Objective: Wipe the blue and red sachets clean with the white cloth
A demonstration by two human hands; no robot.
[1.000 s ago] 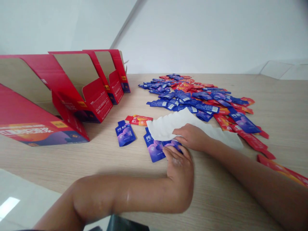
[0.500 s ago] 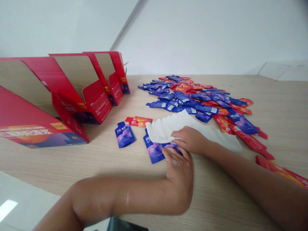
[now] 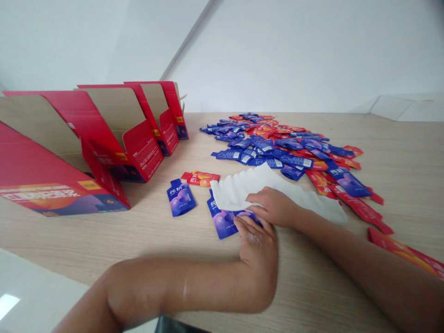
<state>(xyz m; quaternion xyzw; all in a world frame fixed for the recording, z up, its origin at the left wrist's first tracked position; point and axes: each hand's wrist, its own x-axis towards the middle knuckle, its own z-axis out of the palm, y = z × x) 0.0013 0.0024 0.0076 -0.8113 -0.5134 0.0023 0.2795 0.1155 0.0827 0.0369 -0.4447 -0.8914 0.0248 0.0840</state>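
Note:
My right hand (image 3: pixel 274 206) grips the near edge of a white cloth (image 3: pixel 243 185), its fingers closed on the fabric. The cloth lies partly over two blue pouches. Just below it, my left hand (image 3: pixel 258 240) is bent at the wrist and holds the right-hand blue pouch (image 3: pixel 248 214) against the table; most of that pouch is hidden by fingers and cloth. The left-hand blue pouch (image 3: pixel 224 224) shows its lower half, its top partly covered. To the left lie one more blue pouch (image 3: pixel 181 199) and a red pouch (image 3: pixel 201 178), both flat.
Open red cartons (image 3: pixel 144 148) stand in a row on the left. Behind the cloth spreads a large heap of blue and red pouches (image 3: pixel 263 143). A red pouch (image 3: pixel 404 249) lies at the right edge. The wooden table (image 3: pixel 329 286) meets a white wall.
The whole view has shifted slightly, with most things sitting a little lower in it. Both hands, the cloth and the pouches keep about the same places relative to each other.

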